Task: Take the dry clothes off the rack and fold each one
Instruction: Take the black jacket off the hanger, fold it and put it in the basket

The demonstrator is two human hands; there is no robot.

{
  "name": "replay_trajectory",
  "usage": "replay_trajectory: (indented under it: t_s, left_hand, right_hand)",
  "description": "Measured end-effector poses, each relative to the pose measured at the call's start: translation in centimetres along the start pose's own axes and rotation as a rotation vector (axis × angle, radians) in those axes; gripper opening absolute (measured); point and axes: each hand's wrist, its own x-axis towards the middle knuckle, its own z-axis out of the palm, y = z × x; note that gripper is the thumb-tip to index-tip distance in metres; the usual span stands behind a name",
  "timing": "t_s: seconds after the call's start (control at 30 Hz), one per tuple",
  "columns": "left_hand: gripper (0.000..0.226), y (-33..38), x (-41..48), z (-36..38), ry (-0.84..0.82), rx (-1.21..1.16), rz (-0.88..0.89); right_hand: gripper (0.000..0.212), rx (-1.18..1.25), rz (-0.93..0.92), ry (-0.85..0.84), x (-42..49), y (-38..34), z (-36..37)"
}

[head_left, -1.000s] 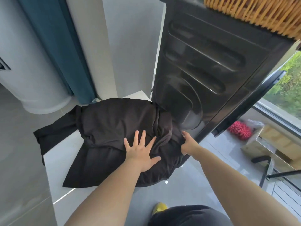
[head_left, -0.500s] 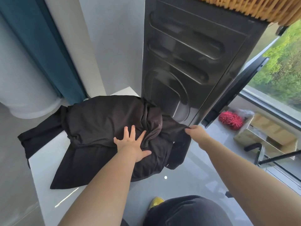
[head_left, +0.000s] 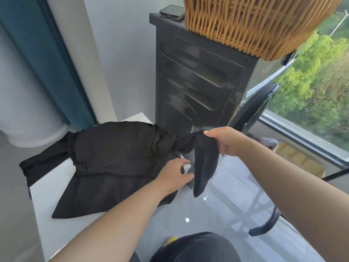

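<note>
A black garment (head_left: 113,156) lies spread and bunched on a low white platform (head_left: 49,188), one end hanging off its left edge. My right hand (head_left: 224,141) grips a sleeve-like end of the garment and holds it lifted above the platform's right edge, the loose tip dangling down. My left hand (head_left: 175,175) sits at the garment's right edge just below that lifted part, fingers curled by a small white tag or bit of cloth; whether it pinches anything I cannot tell.
A tall dark cabinet (head_left: 198,82) stands right behind the platform, carrying a wicker basket (head_left: 260,23) and a phone (head_left: 171,11). A teal curtain (head_left: 47,63) hangs at left. A window and black metal frame (head_left: 264,225) are at right. Glossy grey floor lies below.
My right hand has pulled the garment's end up and to the right, off the platform. My left hand lifted from pressing flat on the cloth and moved to its right edge.
</note>
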Motion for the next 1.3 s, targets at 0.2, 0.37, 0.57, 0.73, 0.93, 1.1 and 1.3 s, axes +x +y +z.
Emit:
replay_trajectory:
  t_s: [0.2,0.37,0.57,0.73,0.93,1.1,1.3]
  left_hand:
    - [0.045,3.3,0.3,2.8,-0.025,-0.517,-0.304]
    - [0.038,4.9,0.2,0.8,0.091,-0.926,-0.391]
    - [0.037,7.0,-0.6,-2.9,0.111,-1.239,-0.397]
    - [0.046,8.6,-2.0,-5.0,0.173,-1.31,-0.42]
    - [0.028,8.8,-2.7,-6.7,0.139,-0.874,-0.436]
    - [0.033,7.8,-2.7,-7.3,0.359,-0.36,-0.142]
    - [0.082,8.8,-4.3,-6.4,0.443,0.198,0.402]
  right_hand:
    - [0.022,0.123,-0.09,-0.034,-1.2,-0.8,0.9]
    - [0.03,-0.148,-0.063,-0.065,-2.7,-0.1,-1.2]
    - [0.03,-0.382,-0.017,-0.17,-5.3,2.4,-2.3]
    - [0.052,-0.373,0.053,-0.269,-6.3,3.2,-2.8]
    - [0.024,0.021,0.023,-0.237,-6.5,0.2,-3.1]
    - [0.025,0.013,0.04,0.068,-6.2,-4.1,-2.5]
    - [0.027,0.343,0.01,0.098,-6.3,-6.3,-0.6]
